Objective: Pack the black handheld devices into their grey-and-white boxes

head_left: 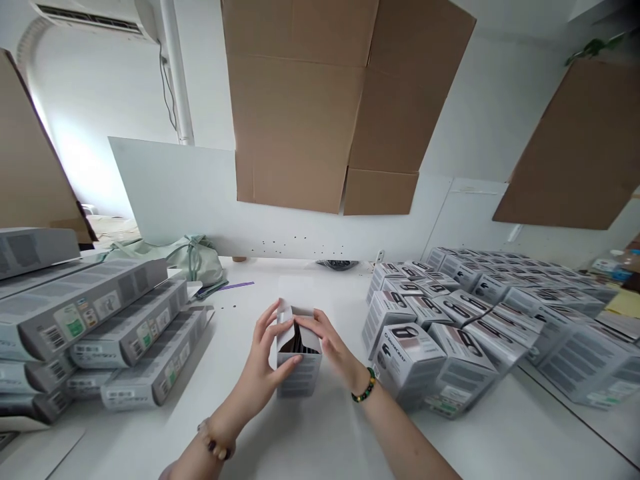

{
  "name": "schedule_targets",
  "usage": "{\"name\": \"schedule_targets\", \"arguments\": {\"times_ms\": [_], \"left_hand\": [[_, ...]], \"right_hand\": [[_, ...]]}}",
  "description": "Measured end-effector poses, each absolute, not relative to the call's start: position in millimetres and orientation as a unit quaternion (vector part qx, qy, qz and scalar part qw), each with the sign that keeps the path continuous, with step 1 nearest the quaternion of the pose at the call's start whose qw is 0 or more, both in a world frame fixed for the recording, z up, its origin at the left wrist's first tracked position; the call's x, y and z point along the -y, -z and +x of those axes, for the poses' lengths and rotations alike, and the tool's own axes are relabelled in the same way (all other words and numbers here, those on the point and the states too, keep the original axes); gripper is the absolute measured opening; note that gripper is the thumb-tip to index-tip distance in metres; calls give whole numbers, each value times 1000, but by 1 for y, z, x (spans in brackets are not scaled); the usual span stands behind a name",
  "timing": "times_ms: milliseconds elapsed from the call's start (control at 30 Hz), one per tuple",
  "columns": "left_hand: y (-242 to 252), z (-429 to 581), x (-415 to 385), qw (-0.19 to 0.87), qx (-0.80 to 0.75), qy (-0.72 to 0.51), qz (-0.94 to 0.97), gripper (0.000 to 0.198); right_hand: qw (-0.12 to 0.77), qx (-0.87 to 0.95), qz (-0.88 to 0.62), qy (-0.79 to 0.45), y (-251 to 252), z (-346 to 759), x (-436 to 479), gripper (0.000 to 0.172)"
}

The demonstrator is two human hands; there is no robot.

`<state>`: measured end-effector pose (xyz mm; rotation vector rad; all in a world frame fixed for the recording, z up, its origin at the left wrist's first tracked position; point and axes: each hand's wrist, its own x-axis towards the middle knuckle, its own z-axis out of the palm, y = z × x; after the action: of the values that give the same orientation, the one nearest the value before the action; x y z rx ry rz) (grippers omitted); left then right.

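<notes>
Holding open-topped white box [299,377] upright over bench [240,433] in head view. Left hand [257,377]: fingers [267,320] spread along box's near side and flap. Right hand [330,343]: fingers [311,323] pressed together, curled over rim. Dark contents [297,343] inside box. Stacked grey boxes [125,327] left; more boxes [407,360] just right. Green bag [190,260] beyond; cardboard carton flaps [300,107] above.

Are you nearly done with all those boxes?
Hard to tell, but many seem left. Maybe done: the closed grey boxes stacked flat on the left. In hand: one open box, between the left hand and right hand. Maybe left: the many upright boxes on the right.
</notes>
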<state>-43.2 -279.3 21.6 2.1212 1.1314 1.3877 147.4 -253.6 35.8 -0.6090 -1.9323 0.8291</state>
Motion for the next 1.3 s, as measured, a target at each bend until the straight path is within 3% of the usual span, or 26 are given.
{"name": "schedule_targets", "arguments": {"times_ms": [167, 267, 367, 467, 567, 767, 933, 1067, 1167, 1267, 1300], "left_hand": [[-22, -47, 278, 177, -382, -495, 760, 15], [-20, -44, 276, 186, -335, -545, 746, 25], [-16, -43, 273, 209, -291, -601, 714, 49], [-15, -45, 272, 180, -323, -552, 748, 32], [-15, -45, 272, 145, -343, -528, 764, 22], [-10, -35, 271, 129, -326, -603, 717, 57], [-16, -33, 280, 156, -276, -593, 740, 68], [-29, -36, 296, 187, -263, -497, 805, 51], [-37, -40, 303, 167, -294, -441, 831, 43], [-40, -42, 304, 147, -336, -443, 819, 46], [-40, -43, 304, 139, -351, -443, 813, 45]], "right_hand": [[487, 743, -259, -379, -33, 146, 247, 42], [525, 710, -238, -404, -34, 147, 247, 33], [555, 688, -201, -424, -41, 150, 252, 44], [495, 745, -191, -405, -53, 155, 260, 66], [409, 818, -251, -316, -62, 156, 266, 52], [395, 869, -261, -141, -59, 152, 267, 33], [504, 815, -259, -122, -66, 155, 273, 30], [569, 720, -351, -184, -80, 166, 280, 39], [571, 697, -320, -293, -85, 172, 283, 43], [487, 749, -270, -359, -84, 170, 287, 97], [452, 766, -275, -366, -82, 169, 288, 105]]}}
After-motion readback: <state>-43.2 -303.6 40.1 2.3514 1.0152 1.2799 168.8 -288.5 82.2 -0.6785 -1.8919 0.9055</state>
